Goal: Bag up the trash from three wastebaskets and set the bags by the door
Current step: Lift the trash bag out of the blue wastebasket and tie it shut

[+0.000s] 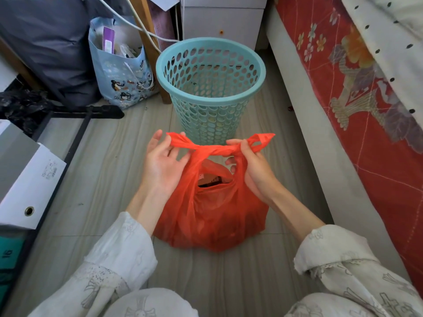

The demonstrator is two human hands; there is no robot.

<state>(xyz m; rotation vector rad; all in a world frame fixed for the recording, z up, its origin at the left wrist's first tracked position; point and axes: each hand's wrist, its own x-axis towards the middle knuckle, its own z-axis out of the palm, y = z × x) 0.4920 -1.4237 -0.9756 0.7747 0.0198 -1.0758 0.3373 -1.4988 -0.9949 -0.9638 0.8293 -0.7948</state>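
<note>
Pinching knotted handles of red bag (212, 216) w/ trash – both hands' fingers (238, 148); basket (209, 88) bare.

Orange-red bag (212, 209); teal perforated wastebasket (210, 88); red floral bedspread (357, 88).

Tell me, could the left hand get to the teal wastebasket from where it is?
Probably yes. The left hand is just in front of the teal wastebasket, with nothing standing between them, but its grip is busy pinching the orange bag handle, so it must let go first.

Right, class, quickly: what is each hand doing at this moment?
Left hand: pinches one handle end of the orange plastic bag.
Right hand: grips the other handle end beside the knot.
</note>
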